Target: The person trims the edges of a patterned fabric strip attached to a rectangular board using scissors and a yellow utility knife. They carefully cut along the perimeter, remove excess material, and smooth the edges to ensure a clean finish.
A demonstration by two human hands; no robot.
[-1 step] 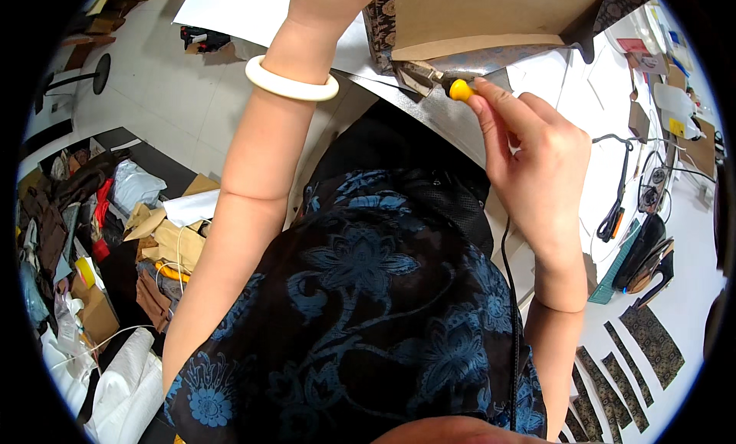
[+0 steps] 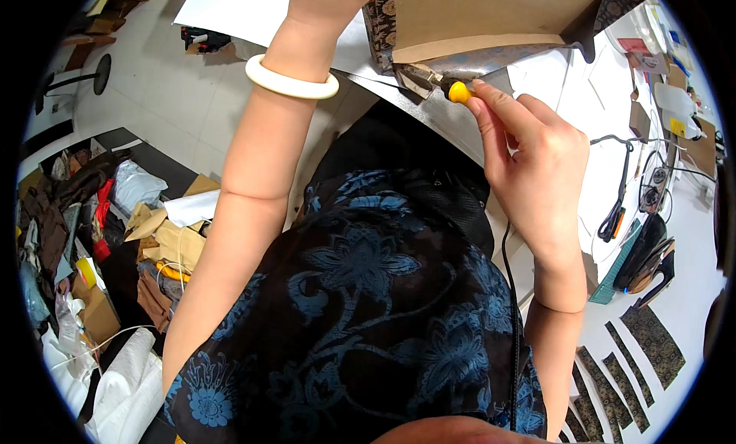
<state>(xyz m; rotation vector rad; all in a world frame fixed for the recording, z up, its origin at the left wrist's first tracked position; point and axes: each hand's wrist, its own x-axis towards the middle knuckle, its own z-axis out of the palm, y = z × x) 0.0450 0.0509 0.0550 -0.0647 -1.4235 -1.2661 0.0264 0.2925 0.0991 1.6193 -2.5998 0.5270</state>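
Note:
My right hand (image 2: 538,156) pinches a small tool (image 2: 458,92) between thumb and fingertips. Its handle is yellow and black, and a metal part points left. That metal end meets a corner flap (image 2: 415,83) of dark patterned material at the near left corner of a box (image 2: 483,18). Bare tan board lines the box, and dark floral cloth covers its outside. At the top edge, my left hand (image 2: 330,3) lies by the box's left side; its fingers are out of view. A cream bangle (image 2: 287,83) circles my left wrist.
White paper (image 2: 544,76) lies on the table under the box. Cords (image 2: 616,214) and a green mat (image 2: 613,264) are to the right. Strips of patterned cloth (image 2: 625,375) lie at the lower right. Heaped fabric and bags (image 2: 115,183) fill the left side.
My right hand and the tool have shifted very slightly to the left. My left arm and the box look the same.

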